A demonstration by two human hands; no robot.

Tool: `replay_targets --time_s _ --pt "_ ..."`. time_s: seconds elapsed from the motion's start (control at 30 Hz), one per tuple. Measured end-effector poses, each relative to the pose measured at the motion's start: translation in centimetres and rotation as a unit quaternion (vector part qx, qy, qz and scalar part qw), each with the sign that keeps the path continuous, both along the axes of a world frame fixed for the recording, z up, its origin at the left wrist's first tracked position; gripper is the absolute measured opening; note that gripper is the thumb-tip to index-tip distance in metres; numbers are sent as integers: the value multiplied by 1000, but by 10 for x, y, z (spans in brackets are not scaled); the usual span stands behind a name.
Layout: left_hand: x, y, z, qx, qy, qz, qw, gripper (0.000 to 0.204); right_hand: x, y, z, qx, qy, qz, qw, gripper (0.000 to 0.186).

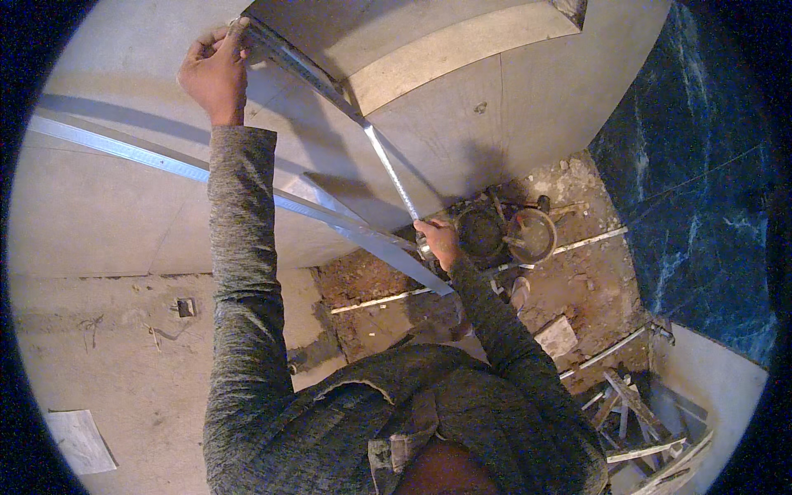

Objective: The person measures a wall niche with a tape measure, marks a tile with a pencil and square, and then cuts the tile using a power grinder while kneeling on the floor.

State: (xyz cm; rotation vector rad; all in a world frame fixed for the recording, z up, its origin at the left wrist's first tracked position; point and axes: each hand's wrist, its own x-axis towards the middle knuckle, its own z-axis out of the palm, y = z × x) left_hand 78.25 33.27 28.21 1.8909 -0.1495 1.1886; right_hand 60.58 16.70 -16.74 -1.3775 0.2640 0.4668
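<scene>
A steel tape measure [385,159] is stretched out in a slanting line along the pale wall, beneath a recess. At the upper left, my left hand [216,73] is raised with thumb and fingers pinched on the tape's end, near the corner of the recess. Lower down near the middle, my right hand [440,241] is closed around the tape's case, which the fingers partly cover. A long metal straightedge [124,148] crosses behind my left forearm. A second pale, flat strip [392,257] slants down below my right hand.
Round buckets [535,236] stand on the rubble-strewn floor beyond my right hand. Dark blue marbled panels [701,190] cover the right wall. Broken wood pieces [639,412] are piled at lower right. A wall box [186,308] and a paper sheet [81,441] are at left.
</scene>
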Motion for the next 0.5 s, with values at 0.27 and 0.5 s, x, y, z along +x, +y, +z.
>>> replay_targets --time_s 0.27,0.5 --pt "1 2 -1 17 -6 9 1000 26 -2 5 -8 3 2 -6 1000 39" --pt "0 4 0 38 -12 25 999 26 -5 10 -9 -2 9 -34 999 36"
